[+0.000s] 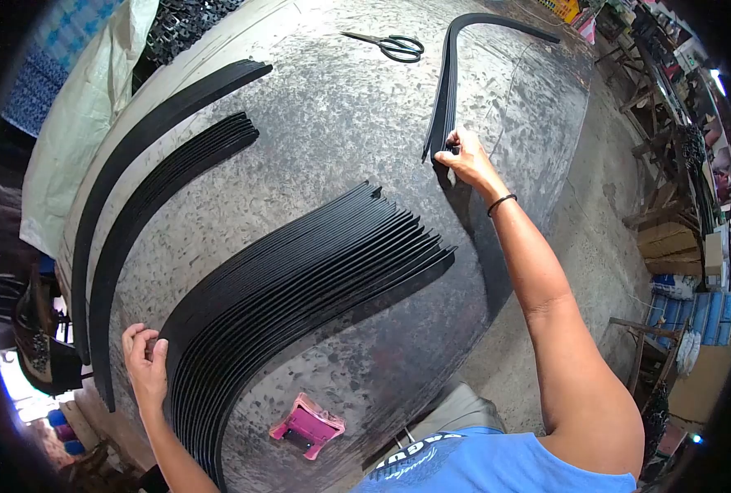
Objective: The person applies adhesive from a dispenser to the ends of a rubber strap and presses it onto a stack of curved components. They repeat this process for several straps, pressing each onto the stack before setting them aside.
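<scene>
My right hand (pixel 466 161) pinches the near end of a narrow bundle of black strips (pixel 446 90), whose far end curves off to the right at the top of the table. At the lower left, my left hand (pixel 145 370) has its fingers loosely curled and the thumb apart, right beside the edge of a wide stack of black strips (pixel 300 255). That stack lies fanned across the middle of the table, its long strips bending down toward my body. No strip shows between my left fingers.
Two more bundles of black strips, an outer one (pixel 152 115) and an inner one (pixel 168 164), lie curved at the left. Scissors (pixel 390 45) rest at the top of the worn metal table (pixel 341 115). A pink object (pixel 310 427) sits near my body. Wooden racks (pixel 661 222) stand right.
</scene>
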The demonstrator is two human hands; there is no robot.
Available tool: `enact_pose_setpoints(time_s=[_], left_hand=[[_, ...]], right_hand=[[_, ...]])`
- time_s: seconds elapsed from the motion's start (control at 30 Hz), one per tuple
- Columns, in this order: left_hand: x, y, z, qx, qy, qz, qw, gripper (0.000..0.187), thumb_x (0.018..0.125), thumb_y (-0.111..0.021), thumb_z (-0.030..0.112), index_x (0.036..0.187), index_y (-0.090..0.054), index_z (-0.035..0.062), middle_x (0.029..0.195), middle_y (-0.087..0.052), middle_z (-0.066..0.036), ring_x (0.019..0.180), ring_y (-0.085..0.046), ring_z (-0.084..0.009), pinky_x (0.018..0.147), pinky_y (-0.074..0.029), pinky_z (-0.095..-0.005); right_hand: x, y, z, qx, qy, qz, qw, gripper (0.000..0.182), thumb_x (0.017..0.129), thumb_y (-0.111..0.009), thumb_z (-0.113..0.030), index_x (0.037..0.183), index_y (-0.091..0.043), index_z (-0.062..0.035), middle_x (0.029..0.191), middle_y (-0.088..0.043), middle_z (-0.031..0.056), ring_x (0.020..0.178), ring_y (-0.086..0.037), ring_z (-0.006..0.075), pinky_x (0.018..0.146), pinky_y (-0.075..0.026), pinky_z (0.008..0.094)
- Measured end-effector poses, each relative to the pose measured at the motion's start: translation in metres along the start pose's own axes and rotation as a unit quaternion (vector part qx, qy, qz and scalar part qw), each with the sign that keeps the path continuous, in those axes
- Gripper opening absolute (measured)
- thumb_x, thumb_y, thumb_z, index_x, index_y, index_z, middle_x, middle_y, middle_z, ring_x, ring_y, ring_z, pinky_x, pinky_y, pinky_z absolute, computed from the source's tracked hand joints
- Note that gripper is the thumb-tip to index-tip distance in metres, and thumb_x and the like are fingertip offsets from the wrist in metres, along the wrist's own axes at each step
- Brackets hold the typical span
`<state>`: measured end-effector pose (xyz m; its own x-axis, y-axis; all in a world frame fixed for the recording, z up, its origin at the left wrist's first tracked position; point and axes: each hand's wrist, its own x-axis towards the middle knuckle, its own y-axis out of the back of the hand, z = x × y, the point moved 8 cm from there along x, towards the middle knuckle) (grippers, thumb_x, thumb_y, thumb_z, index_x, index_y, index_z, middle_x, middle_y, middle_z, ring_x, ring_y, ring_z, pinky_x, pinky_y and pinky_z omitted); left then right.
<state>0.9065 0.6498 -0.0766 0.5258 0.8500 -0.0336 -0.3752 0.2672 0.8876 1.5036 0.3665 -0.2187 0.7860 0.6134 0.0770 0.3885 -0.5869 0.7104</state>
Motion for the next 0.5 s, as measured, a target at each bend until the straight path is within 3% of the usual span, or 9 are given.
enact_pose_setpoints(time_s=[0.1, 0.23, 0.3, 0.33, 0.5], left_hand=[[-0.001, 0.000, -0.003, 0.002, -0.036, 0.022, 0.999, 0.020, 0.083, -0.067, 0.015, 0.095, -0.061, 0.0005, 0.118, -0.048, -0.007, 0.080, -0.050, -0.0133, 0.069, -0.044, -0.0253], [-0.005, 0.002, 0.001, 0.000, 0.002, -0.002, 1.000, 0.022, 0.085, -0.066, 0.018, 0.097, -0.060, 0.0004, 0.120, -0.048, -0.010, 0.092, -0.053, -0.0193, 0.078, -0.046, -0.0309], [-0.007, 0.003, 0.002, -0.015, 0.003, -0.007, 1.000, 0.023, 0.085, -0.066, 0.019, 0.097, -0.060, -0.0002, 0.122, -0.047, -0.010, 0.090, -0.054, -0.0187, 0.078, -0.047, -0.0308], [-0.008, 0.004, 0.004, -0.015, 0.004, -0.006, 1.000, 0.023, 0.085, -0.066, 0.019, 0.097, -0.060, -0.0002, 0.122, -0.047, -0.010, 0.090, -0.054, -0.0187, 0.078, -0.047, -0.0308], [-0.010, 0.007, 0.017, -0.008, -0.037, 0.006, 0.999, 0.029, 0.085, -0.067, 0.024, 0.097, -0.061, -0.0008, 0.124, -0.047, -0.011, 0.087, -0.054, -0.0183, 0.078, -0.047, -0.0311]], right_hand=[[-0.001, 0.000, -0.003, -0.026, 0.003, -0.005, 1.000, 0.038, 0.068, -0.072, -0.024, 0.093, -0.054, -0.0015, 0.096, -0.053, 0.0197, 0.091, -0.055, 0.0335, 0.080, -0.046, 0.0410], [-0.013, 0.002, -0.032, -0.114, -0.015, 0.004, 0.993, 0.031, 0.072, -0.064, -0.023, 0.092, -0.053, -0.0022, 0.098, -0.052, 0.0215, 0.093, -0.056, 0.0384, 0.080, -0.047, 0.0450], [-0.018, 0.005, -0.054, -0.257, 0.024, 0.051, 0.965, 0.027, 0.072, -0.057, -0.021, 0.092, -0.052, -0.0027, 0.102, -0.051, 0.0231, 0.096, -0.056, 0.0412, 0.081, -0.048, 0.0486], [-0.018, 0.002, -0.056, -0.284, 0.061, 0.088, 0.953, 0.023, 0.072, -0.057, -0.020, 0.088, -0.053, -0.0032, 0.097, -0.054, 0.0206, 0.088, -0.058, 0.0410, 0.078, -0.049, 0.0507], [0.002, -0.010, -0.055, -0.368, 0.041, 0.018, 0.929, 0.027, 0.074, -0.060, -0.023, 0.092, -0.060, -0.0034, 0.092, -0.062, 0.0187, 0.080, -0.063, 0.0426, 0.076, -0.051, 0.0504]])
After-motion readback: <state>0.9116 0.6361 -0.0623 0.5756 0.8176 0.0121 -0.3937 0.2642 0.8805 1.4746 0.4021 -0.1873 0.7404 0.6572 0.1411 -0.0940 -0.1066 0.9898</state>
